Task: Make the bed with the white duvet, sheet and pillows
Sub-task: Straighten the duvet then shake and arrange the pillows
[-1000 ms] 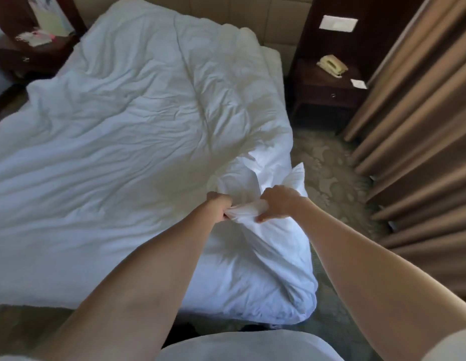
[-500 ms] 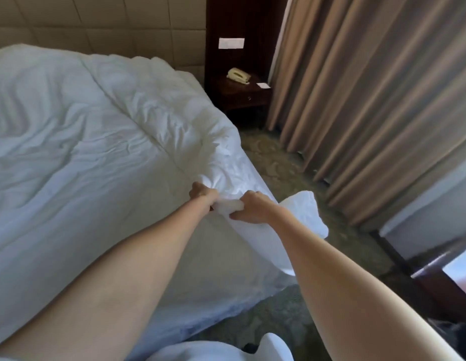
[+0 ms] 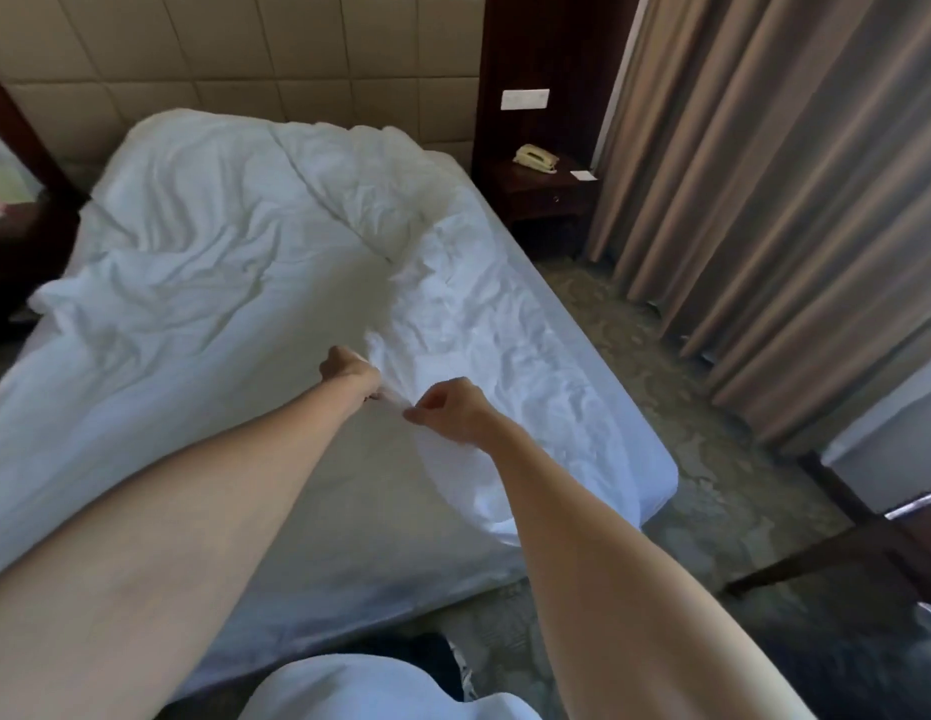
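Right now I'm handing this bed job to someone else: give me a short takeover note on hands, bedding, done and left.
Left hand: grips a bunched fold of the white duvet.
Right hand: pinches the same fold, just beside the left.
Bedding: duvet lies rumpled across the bed, folded back on the right so the sheet shows along that side. No pillows in view.
Done: duvet is on the bed.
Left: spread and smooth the duvet, cover the right side, place pillows.
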A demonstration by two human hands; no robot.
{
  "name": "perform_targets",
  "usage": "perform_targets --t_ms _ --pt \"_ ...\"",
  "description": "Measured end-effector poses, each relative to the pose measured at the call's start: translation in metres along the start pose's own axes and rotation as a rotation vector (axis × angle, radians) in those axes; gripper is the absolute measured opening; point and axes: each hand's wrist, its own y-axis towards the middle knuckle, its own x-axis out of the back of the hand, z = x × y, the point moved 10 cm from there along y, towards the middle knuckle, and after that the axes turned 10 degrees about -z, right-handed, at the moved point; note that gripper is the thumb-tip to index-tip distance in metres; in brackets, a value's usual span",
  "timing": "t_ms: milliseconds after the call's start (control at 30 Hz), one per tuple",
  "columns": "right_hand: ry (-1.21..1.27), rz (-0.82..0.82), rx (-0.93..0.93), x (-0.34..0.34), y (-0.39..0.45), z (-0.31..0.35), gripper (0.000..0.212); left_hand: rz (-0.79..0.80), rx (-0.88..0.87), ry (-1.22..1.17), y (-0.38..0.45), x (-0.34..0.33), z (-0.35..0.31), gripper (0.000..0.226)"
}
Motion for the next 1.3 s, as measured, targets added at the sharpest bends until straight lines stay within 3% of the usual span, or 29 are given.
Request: perform_targets --t_ms 100,200,267,467,633,900,1133,1300 --pt "0.17 -0.042 -0.04 -0.027 -0.023 0.003 0.011 0.104 0.043 0.004 -0.017 0.017 0.051 0.03" --pt "0.16 -0.036 -0.018 -0.057 -0.05 0.006 0.013 0.187 0.053 0.022 -0.03 0.037 0.102 0.04" --pt "0.124 -0.027 -0.026 -0.073 -0.068 0.006 0.012 0.228 0.024 0.073 -0.037 0.052 0.12 0.03" --pt "0.044 -0.058 -0.04 -0.108 -0.091 0.034 0.015 0.223 -0.276 0.198 -0.031 0.102 0.114 0.018" --pt "-0.033 0.007 0.041 -0.204 -0.092 0.117 0.016 0.211 -0.399 0.323 0.016 0.182 0.174 0.012" --pt "-0.222 0.113 0.241 -0.396 -0.101 0.296 0.016 0.122 -0.303 0.413 0.145 0.392 0.347 0.015" --pt "-0.326 0.166 0.237 -0.466 -0.102 0.393 0.012 0.233 -0.4 0.467 0.206 0.453 0.385 0.013" --pt "-0.406 0.096 0.163 -0.476 -0.063 0.429 0.012 0.268 -0.437 0.396 0.266 0.473 0.368 0.012"
